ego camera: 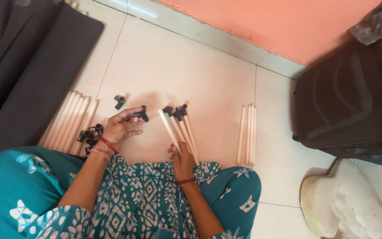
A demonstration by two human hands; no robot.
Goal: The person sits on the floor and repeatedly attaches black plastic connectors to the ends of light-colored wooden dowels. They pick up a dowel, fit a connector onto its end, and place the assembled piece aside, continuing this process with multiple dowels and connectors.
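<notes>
A cream rod (169, 128) is gripped in the closed right hand (183, 161), long axis running from the fist toward 11 o'clock, free end up and bare; two more rods with black connectors (177, 110) on their tips lie just beside it on the floor. A black connector (141, 115) is pinched in the fingertips of the left hand (119, 128), at 9 o'clock from the rod tip, near but apart. Loose connectors (89, 134) are seen at the left wrist, rod bundles (69, 119) at 9 and 3 o'clock.
</notes>
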